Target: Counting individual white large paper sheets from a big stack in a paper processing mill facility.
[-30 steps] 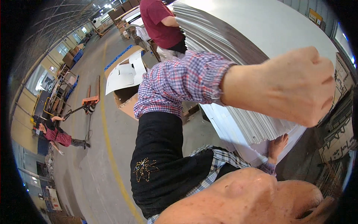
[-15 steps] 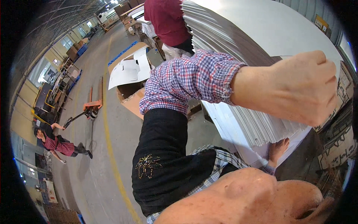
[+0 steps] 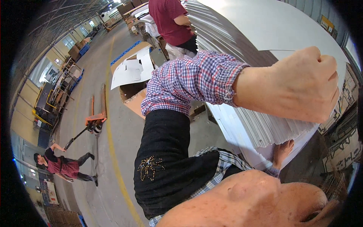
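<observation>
My left hand point(image 3: 291, 85) is closed in a fist over the stack of white sheets point(image 3: 261, 128), its back toward me. What its curled fingers hold, if anything, is hidden. A checked sleeve covers the forearm. Beyond the fist spreads a broad white top sheet point(image 3: 245, 22), and one of its corners shows beside the knuckles. My right hand point(image 3: 283, 153) rests low at the near edge of the stack. Its fingers look stretched out against the sheets, partly out of sight.
A person in maroon point(image 3: 172, 22) stands beyond the stack. On the left, another person point(image 3: 68, 164) pulls an orange pallet jack point(image 3: 99, 117) along the floor. An open cardboard box point(image 3: 132, 94) with white cut pieces point(image 3: 132, 70) stands left of my arm. Patterned boards point(image 3: 342, 147) lie right.
My left fist has shifted slightly up and left. The top sheet's corner beside it shows more. The person with the pallet jack has stepped along, and the person in maroon has turned, showing an arm.
</observation>
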Tool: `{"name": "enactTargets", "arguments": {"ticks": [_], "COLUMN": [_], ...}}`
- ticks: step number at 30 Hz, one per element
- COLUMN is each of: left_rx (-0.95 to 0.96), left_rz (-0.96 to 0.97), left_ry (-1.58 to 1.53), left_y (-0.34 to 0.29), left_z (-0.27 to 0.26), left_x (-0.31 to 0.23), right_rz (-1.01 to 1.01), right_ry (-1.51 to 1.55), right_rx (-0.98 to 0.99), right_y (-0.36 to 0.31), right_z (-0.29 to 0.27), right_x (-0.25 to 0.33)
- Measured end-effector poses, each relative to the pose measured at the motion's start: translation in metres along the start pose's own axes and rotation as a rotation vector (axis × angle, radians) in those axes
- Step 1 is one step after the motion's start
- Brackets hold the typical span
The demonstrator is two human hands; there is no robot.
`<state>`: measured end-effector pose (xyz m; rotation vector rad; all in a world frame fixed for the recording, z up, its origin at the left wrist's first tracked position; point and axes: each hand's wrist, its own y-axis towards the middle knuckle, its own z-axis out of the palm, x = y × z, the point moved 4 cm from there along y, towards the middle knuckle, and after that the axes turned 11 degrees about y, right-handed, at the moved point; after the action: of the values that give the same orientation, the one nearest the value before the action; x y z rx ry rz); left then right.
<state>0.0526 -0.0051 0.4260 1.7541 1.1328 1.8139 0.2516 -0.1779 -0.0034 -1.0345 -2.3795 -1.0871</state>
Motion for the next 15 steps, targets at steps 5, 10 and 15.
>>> {"name": "enactTargets", "arguments": {"ticks": [5, 10, 15], "left_rx": [-0.073, -0.098, -0.136], "left_rz": [0.055, 0.023, 0.043], "left_ry": [-0.054, -0.040, -0.162], "left_y": [0.001, -0.005, -0.002], "left_z": [0.003, 0.005, -0.004], "left_x": [-0.006, 0.003, 0.004], "right_rz": [-0.012, -0.007, -0.023], "right_ry": [0.009, 0.007, 0.018], "right_rx": [0.010, -0.004, -0.060], "right_y": [-0.001, -0.001, -0.002], "right_z": [0.003, 0.000, -0.016], "right_x": [-0.004, 0.008, 0.006]}}
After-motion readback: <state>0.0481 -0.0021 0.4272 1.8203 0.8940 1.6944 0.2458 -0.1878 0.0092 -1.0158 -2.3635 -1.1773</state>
